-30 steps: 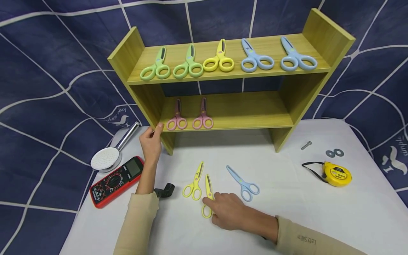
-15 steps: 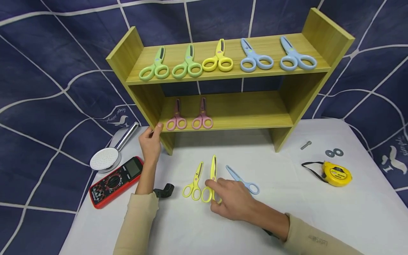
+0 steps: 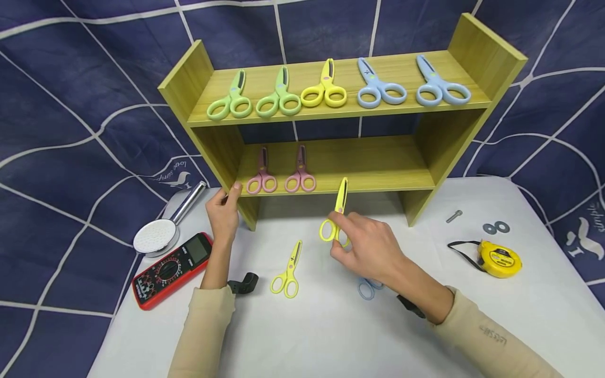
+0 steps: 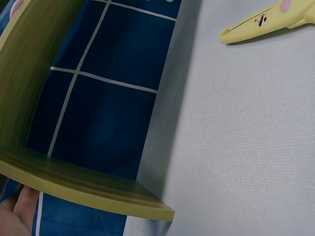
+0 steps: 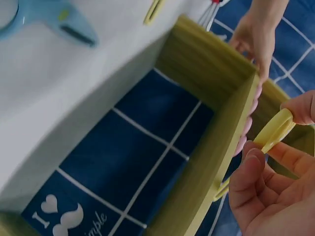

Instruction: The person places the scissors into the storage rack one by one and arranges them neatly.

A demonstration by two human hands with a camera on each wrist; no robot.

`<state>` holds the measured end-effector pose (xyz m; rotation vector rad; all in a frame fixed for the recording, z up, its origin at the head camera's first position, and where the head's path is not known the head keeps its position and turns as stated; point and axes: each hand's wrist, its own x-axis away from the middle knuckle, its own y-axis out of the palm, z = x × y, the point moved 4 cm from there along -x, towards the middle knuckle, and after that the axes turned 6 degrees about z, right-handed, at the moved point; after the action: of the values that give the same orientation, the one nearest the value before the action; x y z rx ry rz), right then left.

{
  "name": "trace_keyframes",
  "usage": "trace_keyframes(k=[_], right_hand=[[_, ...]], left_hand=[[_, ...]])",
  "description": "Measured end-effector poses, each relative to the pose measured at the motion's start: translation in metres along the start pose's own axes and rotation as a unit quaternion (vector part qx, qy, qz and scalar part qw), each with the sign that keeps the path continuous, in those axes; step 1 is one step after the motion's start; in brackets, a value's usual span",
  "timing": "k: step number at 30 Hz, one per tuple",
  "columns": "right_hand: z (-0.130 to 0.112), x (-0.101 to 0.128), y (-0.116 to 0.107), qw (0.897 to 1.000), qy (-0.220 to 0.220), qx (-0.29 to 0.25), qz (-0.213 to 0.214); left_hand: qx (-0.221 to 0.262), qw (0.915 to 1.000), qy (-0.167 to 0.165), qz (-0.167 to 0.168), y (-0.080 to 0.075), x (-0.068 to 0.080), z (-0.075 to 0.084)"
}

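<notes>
My right hand (image 3: 371, 244) pinches yellow scissors (image 3: 342, 195) by their handle loops, blade pointing away. They are held above the table, and in the head view their tip overlaps the lower board's front edge. In the right wrist view, thumb and fingers close on a yellow loop (image 5: 275, 129). My left hand (image 3: 224, 214) grips the left side of the wooden shelf (image 3: 378, 157), thumb at the lower board's corner. Two pink scissors (image 3: 300, 170) lie on that board. Other yellow scissors (image 3: 289, 270) lie on the table; blue scissors (image 3: 366, 290) are partly hidden under my right arm.
Along the top board lie green scissors (image 3: 279, 94), yellow scissors (image 3: 326, 86) and blue scissors (image 3: 437, 84). At left are a shower head (image 3: 156, 235) and a red multimeter (image 3: 170, 270). At right are a bolt (image 3: 454, 216), washers (image 3: 496, 227) and a tape measure (image 3: 500, 258).
My right hand has lifted the yellow scissors off the table and carried them forward and right, toward the lower board. The left hand stays at the shelf's side.
</notes>
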<state>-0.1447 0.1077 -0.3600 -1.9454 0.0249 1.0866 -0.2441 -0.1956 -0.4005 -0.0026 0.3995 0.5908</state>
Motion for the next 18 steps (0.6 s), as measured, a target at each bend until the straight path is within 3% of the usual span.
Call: trace_keyframes(k=[2, 8, 16, 18], right_hand=[[0.004, -0.003, -0.003, 1.0, 0.0, 0.009, 0.006], [0.015, -0.016, -0.01, 0.998, 0.026, 0.031, 0.039], [0.036, -0.031, -0.006, 0.994, 0.062, 0.06, 0.072], [0.04, -0.034, -0.004, 0.993, 0.065, 0.065, 0.08]], left_hand=[[-0.001, 1.0, 0.002, 0.006, -0.001, -0.003, -0.01], [-0.002, 1.0, -0.006, 0.005, -0.003, -0.003, -0.008], [0.014, 0.9998, -0.007, -0.008, 0.001, 0.007, 0.022], [0.01, 0.9999, -0.006, -0.009, 0.001, 0.007, 0.023]])
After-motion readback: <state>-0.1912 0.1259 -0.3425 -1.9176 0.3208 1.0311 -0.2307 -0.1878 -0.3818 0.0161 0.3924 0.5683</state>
